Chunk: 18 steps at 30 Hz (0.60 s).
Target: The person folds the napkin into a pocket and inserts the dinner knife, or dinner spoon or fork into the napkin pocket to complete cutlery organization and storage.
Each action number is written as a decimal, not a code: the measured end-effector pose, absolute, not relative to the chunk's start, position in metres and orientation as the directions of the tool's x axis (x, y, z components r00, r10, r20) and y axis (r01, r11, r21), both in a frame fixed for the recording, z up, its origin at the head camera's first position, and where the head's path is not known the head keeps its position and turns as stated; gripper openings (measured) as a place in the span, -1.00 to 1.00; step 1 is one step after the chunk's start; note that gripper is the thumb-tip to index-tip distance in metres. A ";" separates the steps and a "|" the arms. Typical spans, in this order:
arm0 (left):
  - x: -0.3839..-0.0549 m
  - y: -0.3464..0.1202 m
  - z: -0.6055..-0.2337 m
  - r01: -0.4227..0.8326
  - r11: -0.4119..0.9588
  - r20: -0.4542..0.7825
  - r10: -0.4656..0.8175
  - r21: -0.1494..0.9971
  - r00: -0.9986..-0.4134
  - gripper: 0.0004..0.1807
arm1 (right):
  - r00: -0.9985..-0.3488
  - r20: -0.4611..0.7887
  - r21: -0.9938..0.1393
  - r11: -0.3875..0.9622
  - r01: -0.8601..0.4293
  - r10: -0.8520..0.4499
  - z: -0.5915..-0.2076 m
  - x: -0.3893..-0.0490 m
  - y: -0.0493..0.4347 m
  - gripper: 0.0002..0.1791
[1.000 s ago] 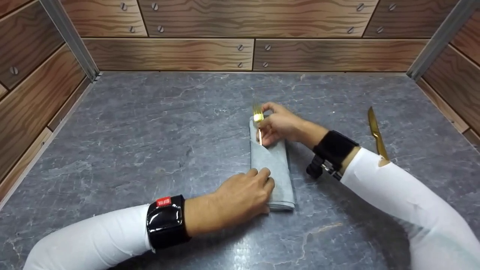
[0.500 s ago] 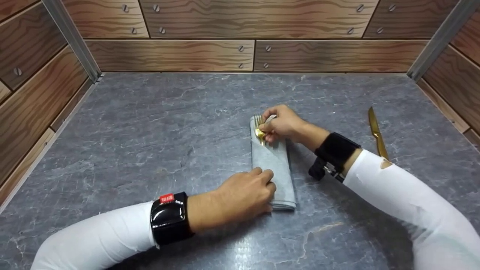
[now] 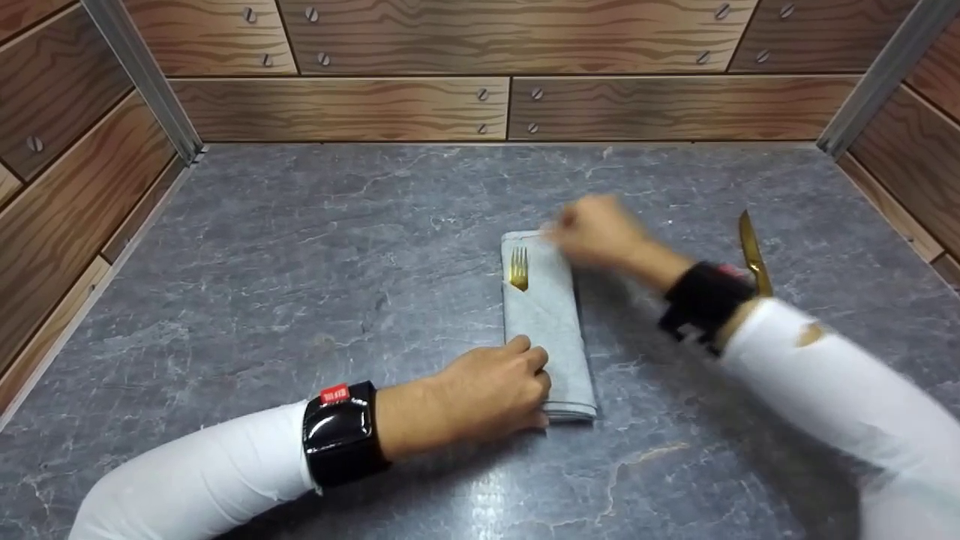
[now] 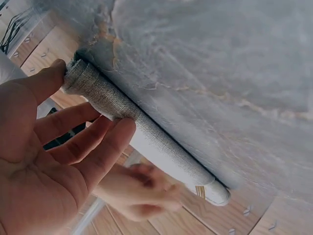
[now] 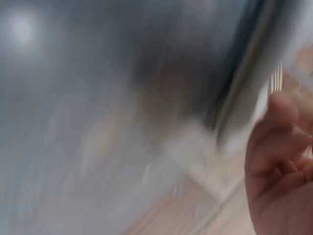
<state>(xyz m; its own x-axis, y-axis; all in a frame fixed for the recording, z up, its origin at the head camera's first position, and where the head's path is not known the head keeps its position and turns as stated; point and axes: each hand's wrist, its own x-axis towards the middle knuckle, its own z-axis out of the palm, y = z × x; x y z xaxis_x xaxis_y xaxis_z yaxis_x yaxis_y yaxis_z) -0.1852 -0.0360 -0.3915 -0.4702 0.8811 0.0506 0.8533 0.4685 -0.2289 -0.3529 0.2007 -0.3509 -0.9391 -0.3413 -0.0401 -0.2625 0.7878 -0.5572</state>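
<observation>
A folded grey cloth napkin (image 3: 551, 322) lies lengthwise on the table. Out of its diagonal fold, near the far end, show the tines of a gold fork (image 3: 519, 268); the fork's handle is hidden inside the cloth. My left hand (image 3: 491, 390) holds the near left part of the napkin; in the left wrist view its thumb is at the end and its fingertips at the side edge. Blurred by motion, my right hand (image 3: 604, 229) is at the napkin's far right corner with loosely bent fingers and nothing seen in them. A gold knife (image 3: 752, 255) lies to the right.
The grey marbled table (image 3: 322, 247) is bounded by wood-patterned panels (image 3: 337, 109) at the back and sides. Metal posts (image 3: 146, 82) stand at the back corners. My right forearm partly covers the knife's handle.
The right hand has slid the fork down into the napkin's fold until only the tines show, then let go and moved away to the right. The left hand has hardly moved.
</observation>
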 end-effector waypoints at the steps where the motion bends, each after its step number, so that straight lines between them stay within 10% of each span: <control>1: -0.182 -0.037 -0.384 0.856 0.466 0.027 0.881 -0.224 -0.473 -0.48 | -0.951 -0.009 -0.545 0.799 -0.254 -0.309 -0.345 -0.356 0.216 -0.54; 10: -0.176 -0.052 -0.359 0.873 0.444 0.012 0.893 -0.203 -0.451 -0.69 | -0.992 -0.070 -0.234 0.968 -0.086 -0.105 -0.316 -0.362 0.372 -0.45; 18: -0.169 -0.053 -0.360 0.847 0.420 0.080 0.905 -0.325 -0.418 -0.75 | -0.933 -0.359 -0.253 0.963 0.093 -0.004 -0.330 -0.349 0.412 -0.45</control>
<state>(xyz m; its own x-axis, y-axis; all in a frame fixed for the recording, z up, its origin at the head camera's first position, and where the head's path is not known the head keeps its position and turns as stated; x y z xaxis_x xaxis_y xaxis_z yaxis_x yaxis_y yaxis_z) -0.1693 -0.0527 -0.3597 -0.4182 0.9048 0.0800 0.8473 0.4204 -0.3247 -0.3494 0.4119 -0.3301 -0.9333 -0.0041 -0.3591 0.0929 0.9631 -0.2526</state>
